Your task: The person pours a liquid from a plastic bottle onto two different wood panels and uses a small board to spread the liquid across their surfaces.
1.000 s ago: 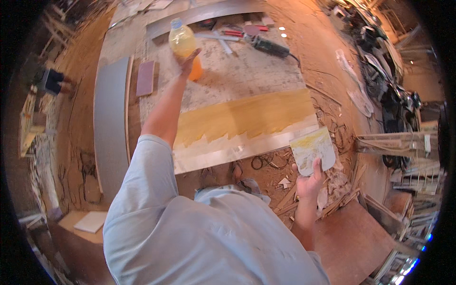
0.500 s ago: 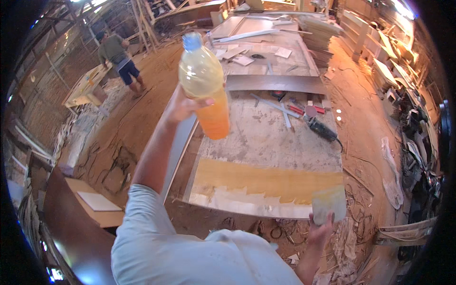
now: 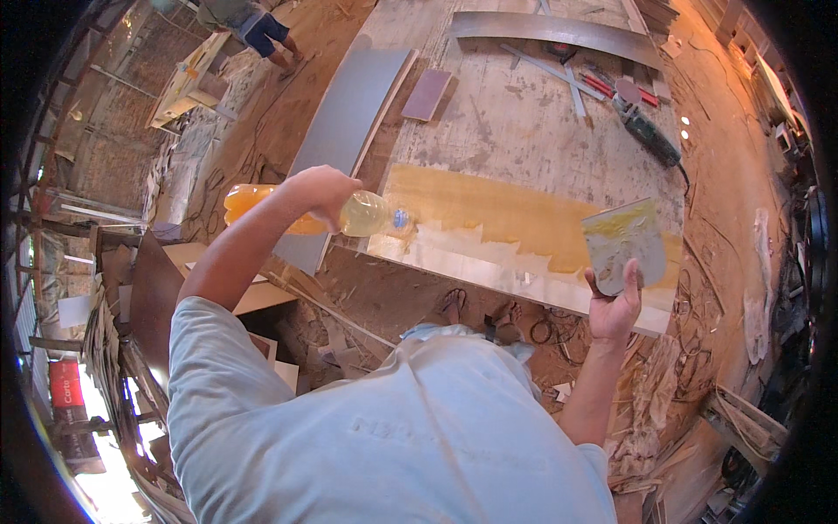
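My left hand (image 3: 325, 194) is closed around a plastic bottle (image 3: 364, 212) of orange-yellow liquid, tipped horizontal, its blue-topped end pointing right over the near edge of the work board (image 3: 524, 148). I cannot tell whether liquid flows out. A yellow coating (image 3: 489, 201) covers a strip along the board's near part, with a jagged border against the pale bare surface. In my right hand (image 3: 615, 301) is a flat white spreader (image 3: 620, 236) with yellow smears, held upright over the strip's right end.
A grey panel (image 3: 349, 113) and pink block (image 3: 427, 93) lie at the left. A grinder (image 3: 646, 135), red-handled tools (image 3: 601, 87) and a long metal strip (image 3: 550, 31) lie at the back. Another person (image 3: 262, 35) stands upper left. Cables and offcuts litter the floor.
My left hand has lowered the bottle leftward and tipped it from upright to horizontal at the board's edge. The spreader stays in my right hand. The view has tilted and shifted.
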The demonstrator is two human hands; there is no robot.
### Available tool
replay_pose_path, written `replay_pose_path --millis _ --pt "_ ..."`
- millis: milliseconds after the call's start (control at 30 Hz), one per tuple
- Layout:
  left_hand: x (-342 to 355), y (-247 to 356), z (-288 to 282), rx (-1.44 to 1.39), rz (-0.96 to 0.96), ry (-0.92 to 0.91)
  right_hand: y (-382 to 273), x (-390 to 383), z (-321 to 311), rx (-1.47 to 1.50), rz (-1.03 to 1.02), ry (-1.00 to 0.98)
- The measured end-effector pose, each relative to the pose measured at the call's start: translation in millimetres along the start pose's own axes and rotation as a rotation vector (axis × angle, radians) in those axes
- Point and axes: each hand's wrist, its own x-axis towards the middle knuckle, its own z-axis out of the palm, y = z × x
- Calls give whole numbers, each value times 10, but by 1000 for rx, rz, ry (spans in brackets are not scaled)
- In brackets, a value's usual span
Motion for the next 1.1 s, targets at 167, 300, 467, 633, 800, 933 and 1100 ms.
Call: replay_pose_path --millis 167,300,467,633,800,933,1100 --pt "19 260 -139 76 -63 -10 -57 -37 -131 -5 37 51" --pt "-27 349 -223 111 -94 7 -102 -53 -166 -25 34 65" --pt "-75 333 -241 77 -73 73 -123 -42 -158 -28 39 34" --pt "-184 292 -222 38 -78 146 -98 8 -116 -35 85 3" --pt "-226 237 -154 26 -121 164 -45 65 -41 -62 111 -62" --pt "-269 265 -144 -95 -26 224 36 27 95 -131 70 -86" --pt "-165 410 -31 -494 217 331 285 -12 387 -498 -41 -358"
